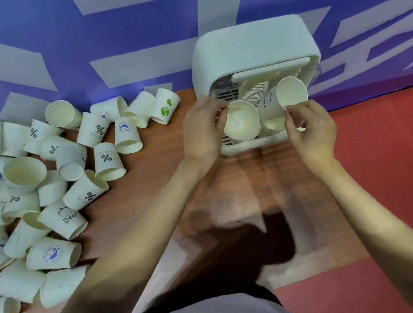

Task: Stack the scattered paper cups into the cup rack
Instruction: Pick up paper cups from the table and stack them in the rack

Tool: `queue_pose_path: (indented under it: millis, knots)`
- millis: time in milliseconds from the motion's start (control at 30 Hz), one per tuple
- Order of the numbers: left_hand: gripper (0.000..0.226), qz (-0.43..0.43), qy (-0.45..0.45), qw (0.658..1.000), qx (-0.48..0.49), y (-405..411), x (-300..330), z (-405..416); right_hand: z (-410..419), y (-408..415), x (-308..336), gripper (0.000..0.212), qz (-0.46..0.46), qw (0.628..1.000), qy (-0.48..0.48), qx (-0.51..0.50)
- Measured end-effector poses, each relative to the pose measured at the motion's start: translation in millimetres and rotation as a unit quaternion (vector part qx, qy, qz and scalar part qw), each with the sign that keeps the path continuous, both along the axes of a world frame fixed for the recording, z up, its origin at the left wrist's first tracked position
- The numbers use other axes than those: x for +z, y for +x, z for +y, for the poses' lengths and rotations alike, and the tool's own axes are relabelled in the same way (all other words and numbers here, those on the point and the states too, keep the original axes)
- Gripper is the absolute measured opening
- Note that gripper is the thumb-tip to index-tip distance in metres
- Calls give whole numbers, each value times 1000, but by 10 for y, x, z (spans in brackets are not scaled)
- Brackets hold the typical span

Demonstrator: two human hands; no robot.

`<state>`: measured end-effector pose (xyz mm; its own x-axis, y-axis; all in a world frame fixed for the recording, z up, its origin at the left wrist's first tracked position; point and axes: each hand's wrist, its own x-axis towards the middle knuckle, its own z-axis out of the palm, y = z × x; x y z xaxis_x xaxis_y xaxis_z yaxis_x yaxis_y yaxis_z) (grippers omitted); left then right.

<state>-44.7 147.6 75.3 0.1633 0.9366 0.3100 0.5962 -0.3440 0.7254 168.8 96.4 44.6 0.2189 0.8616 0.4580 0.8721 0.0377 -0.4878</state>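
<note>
The white cup rack [250,42] stands at the back of the wooden table, its open front facing me. My left hand [202,130] pinches the rim of a paper cup [241,117] that lies in the rack's left side on top of other nested cups. My right hand [309,127] pinches a second paper cup [289,93] by its lower edge, mouth tilted toward me, just in front of the rack's right side. More stacked cups [257,89] show deeper inside the rack. A large pile of scattered paper cups [51,184] covers the table's left part.
The wooden table [232,192] ends at its right edge against a red floor [391,182]. A blue and white patterned wall [102,38] rises directly behind the table and rack. Bare tabletop lies between the pile and the rack.
</note>
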Motion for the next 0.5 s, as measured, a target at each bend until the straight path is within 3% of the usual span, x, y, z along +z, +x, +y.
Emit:
queue_pose_path:
  millis: [200,500]
  knots:
    - [14,58,10,998,-37,405,-104,159,45,236,-109,16,9,999,-19,-35]
    - [20,140,-63,988,-26,561,-383,244,51,219,-340,14,-4,998,-62,-13]
